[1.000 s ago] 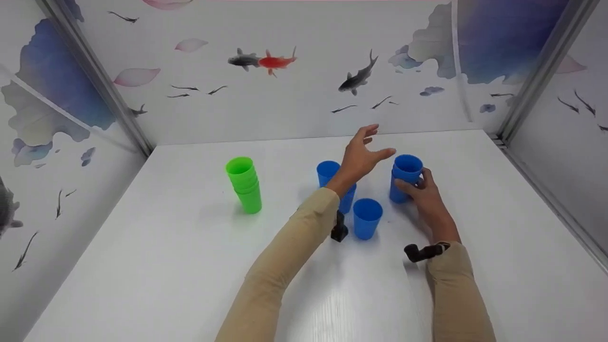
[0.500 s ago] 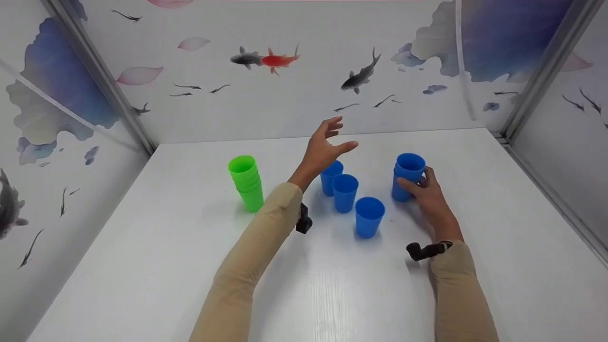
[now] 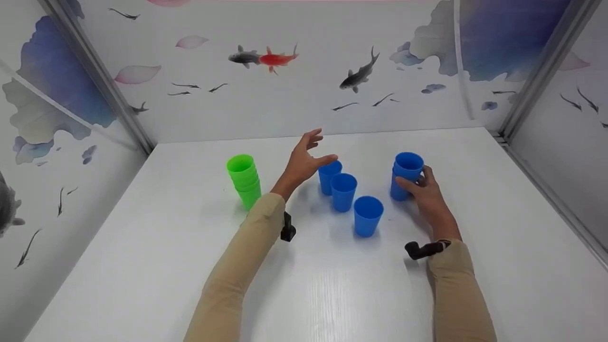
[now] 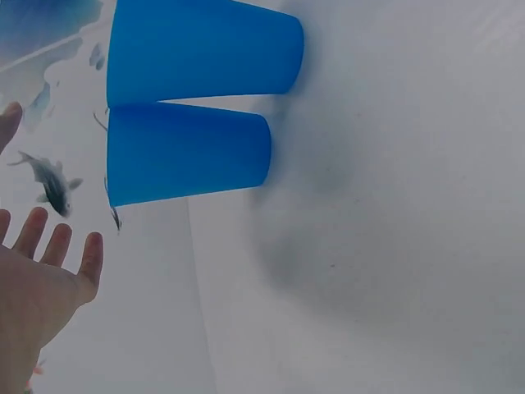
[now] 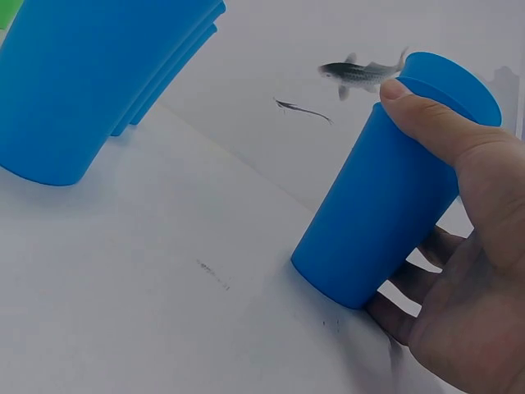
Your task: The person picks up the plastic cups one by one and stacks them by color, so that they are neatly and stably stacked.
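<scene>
My right hand (image 3: 424, 192) grips a nested stack of blue cups (image 3: 401, 185) that stands upright at the right of the table; in the right wrist view the thumb (image 5: 435, 123) lies across the upper part near the rims. My left hand (image 3: 302, 164) hovers with fingers spread and thumb apart, holding nothing, just left of the rearmost single blue cup (image 3: 329, 179). Two more single blue cups stand upright in a slanting row toward the front, a middle cup (image 3: 343, 194) and a front cup (image 3: 367, 218). The left wrist view shows the left fingers (image 4: 57, 245) beside two blue cups (image 4: 189, 156).
A nested stack of green cups (image 3: 247, 183) stands on the white table (image 3: 142, 247) at the left, its lower part close to the left sleeve (image 3: 247, 251). Walls with printed fish (image 3: 278, 59) enclose the back and both sides.
My left hand has moved left, away from the blue stack and past the single cups, then lowered somewhat, fingers still spread. The right hand keeps its hold on the stack.
</scene>
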Tool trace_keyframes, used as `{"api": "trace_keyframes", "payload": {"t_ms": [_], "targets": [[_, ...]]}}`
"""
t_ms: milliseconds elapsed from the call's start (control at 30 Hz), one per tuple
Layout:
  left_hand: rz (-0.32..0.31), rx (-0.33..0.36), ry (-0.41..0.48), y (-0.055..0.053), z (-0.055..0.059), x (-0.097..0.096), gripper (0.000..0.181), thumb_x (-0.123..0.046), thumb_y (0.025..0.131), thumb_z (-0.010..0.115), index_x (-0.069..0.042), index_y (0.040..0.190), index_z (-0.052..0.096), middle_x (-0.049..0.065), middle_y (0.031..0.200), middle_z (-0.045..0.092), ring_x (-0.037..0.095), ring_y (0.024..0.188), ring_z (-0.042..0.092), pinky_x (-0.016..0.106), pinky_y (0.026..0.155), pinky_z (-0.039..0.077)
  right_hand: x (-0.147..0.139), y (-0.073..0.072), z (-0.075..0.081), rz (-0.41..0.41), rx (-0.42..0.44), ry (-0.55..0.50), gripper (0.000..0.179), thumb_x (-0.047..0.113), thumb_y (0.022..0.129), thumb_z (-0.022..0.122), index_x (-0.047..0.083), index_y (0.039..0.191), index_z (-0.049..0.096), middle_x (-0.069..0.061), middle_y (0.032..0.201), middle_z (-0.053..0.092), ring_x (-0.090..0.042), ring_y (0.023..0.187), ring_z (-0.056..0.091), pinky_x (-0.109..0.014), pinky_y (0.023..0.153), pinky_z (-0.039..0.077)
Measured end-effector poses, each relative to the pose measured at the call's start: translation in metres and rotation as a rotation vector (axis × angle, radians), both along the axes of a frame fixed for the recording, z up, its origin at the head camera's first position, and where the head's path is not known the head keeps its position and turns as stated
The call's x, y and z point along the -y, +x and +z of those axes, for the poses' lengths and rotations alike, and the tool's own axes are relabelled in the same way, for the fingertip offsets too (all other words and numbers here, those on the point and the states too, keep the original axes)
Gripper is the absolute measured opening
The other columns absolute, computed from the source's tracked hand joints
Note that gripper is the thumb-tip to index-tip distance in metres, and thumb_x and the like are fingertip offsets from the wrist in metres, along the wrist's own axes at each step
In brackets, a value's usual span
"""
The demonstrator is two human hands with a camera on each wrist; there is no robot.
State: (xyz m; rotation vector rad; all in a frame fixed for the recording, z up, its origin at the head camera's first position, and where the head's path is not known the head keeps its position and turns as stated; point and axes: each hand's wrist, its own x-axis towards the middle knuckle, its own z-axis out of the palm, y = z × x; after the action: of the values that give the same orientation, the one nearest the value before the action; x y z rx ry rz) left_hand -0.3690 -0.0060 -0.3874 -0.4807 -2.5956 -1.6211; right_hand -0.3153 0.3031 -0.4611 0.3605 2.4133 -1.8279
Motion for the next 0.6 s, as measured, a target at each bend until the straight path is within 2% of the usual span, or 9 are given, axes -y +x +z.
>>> {"api": "trace_keyframes", "payload": {"t_ms": [267,600], "targets": [[-0.042,0.036,-0.022,0.001,-0.015,0.012,0.082,-0.032,0.088,0.078,-0.017,0.156,0.034,0.009,0.157,0.045,0.029,0.149,0.036,0.052,0.119,0.037,-0.001,0.002,0.0,0.004,-0.009,-0.002,0.119,0.066,0.082,0.069,0.03,0.16,-0.013,-0.007,0.17,-0.01,-0.035,0.157,-0.008,-0.06,0.126,0.005],[-0.037,0.069,-0.033,0.001,-0.035,0.02,0.08,-0.024,0.087,0.078,-0.02,0.154,0.036,0.006,0.156,0.046,0.027,0.15,0.036,0.051,0.12,0.036,0.0,0.001,0.001,0.001,-0.01,-0.026,0.118,0.063,0.083,0.07,0.03,0.16,-0.012,-0.006,0.17,-0.011,-0.034,0.157,-0.008,-0.058,0.126,0.005]]}}
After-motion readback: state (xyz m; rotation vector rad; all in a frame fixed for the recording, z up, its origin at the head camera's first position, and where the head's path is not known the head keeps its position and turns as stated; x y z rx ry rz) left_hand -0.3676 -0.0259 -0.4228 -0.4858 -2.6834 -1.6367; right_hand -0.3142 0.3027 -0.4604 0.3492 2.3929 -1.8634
